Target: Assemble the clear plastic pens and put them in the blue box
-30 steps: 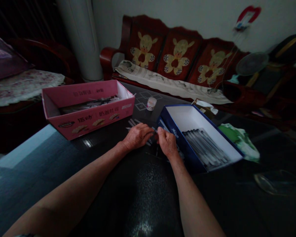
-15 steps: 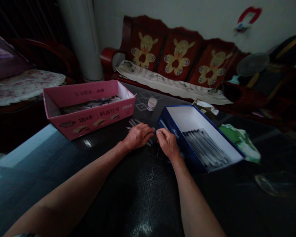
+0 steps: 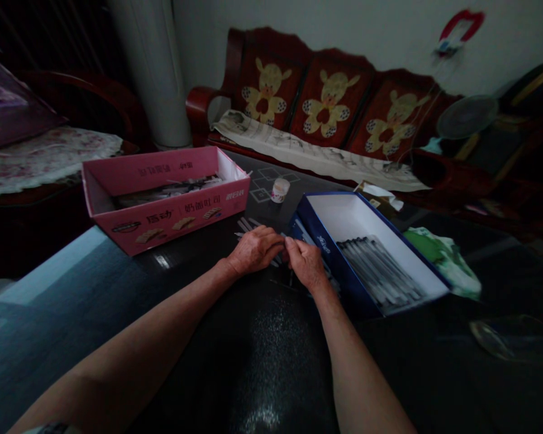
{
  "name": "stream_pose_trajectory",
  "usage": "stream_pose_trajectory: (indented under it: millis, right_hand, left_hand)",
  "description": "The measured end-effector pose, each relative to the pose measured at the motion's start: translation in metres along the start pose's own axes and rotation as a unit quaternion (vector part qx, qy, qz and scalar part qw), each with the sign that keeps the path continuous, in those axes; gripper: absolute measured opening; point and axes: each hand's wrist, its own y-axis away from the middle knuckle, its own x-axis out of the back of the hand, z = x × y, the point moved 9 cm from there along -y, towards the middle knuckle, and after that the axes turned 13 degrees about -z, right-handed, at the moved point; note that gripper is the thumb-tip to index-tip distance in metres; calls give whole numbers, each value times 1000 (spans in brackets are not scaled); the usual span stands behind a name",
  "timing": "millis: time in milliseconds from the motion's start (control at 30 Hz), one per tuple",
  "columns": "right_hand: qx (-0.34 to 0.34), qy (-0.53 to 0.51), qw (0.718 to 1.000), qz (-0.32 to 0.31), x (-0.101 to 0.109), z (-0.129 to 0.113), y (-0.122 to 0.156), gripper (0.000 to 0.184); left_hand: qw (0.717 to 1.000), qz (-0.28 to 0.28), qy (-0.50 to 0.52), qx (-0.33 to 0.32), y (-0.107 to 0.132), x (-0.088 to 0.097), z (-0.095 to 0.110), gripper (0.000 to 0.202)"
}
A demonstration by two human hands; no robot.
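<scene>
My left hand (image 3: 259, 248) is closed over the dark table, fingertips pressed together. Against it, tip to tip, my right hand (image 3: 305, 260) is pinched, thumb along the top. Whatever they hold between them is too small and hidden to make out. Several thin, clear pen-like sticks (image 3: 245, 224) lie on the table just beyond my left hand. To the right of my right hand stands a blue box (image 3: 344, 265) with a white inside, holding a row of pens (image 3: 380, 271) with dark ends. A pink box (image 3: 185, 211) at the left contains more thin, pale sticks (image 3: 176, 188).
A small white printed tub (image 3: 280, 190) stands on the black table (image 3: 199, 361) beyond my hands. Right of the blue box lies a green-and-white packet (image 3: 447, 259). Behind it is a tissue box (image 3: 380, 199). A wooden sofa (image 3: 203, 105) stands past the table's far edge.
My two hands have come closer, so their fingertips now touch where a small gap showed before. The boxes and the tub have stayed in place; the view has shifted slightly.
</scene>
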Motion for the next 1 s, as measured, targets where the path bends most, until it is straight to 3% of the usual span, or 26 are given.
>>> stream_pose_trajectory:
  millis: [200,300,433,500,567,700,767,833,933,1000]
  right_hand:
    - [-8,-10,1000,13,3,-3,0,43]
    - [-43,-105,993,28,3,9,-2,39]
    - [-157,-307,930,129,3,38,5,40]
    - [-175,-388,896,126,-8,37,6,39]
    - [-177,-442,876,81,-26,25,5,38]
    - [-193,-526,827,-53,-75,-7,9,36]
    - [-196,-560,797,-111,-95,-22,13,37]
    - [-189,-567,786,-158,-106,-32,16,36]
    - [-171,-491,828,-209,-102,-37,18,31]
    - [-162,-386,878,-233,-86,-33,17,26]
  left_hand:
    - [1000,8,5,5,0,2,-1,20]
    - [998,65,-17,22,2,17,1,29]
    - [977,183,-10,107,13,40,-10,25]
    - [961,206,55,176,19,40,-27,24]
    - [938,206,161,228,23,32,-45,30]
    - [846,201,413,270,25,12,-68,40]
    - [779,169,532,287,23,0,-72,37]
    - [705,121,635,290,20,-14,-71,33]
    - [625,71,730,267,17,-23,-67,29]
    - [603,66,753,256,16,-24,-68,28]
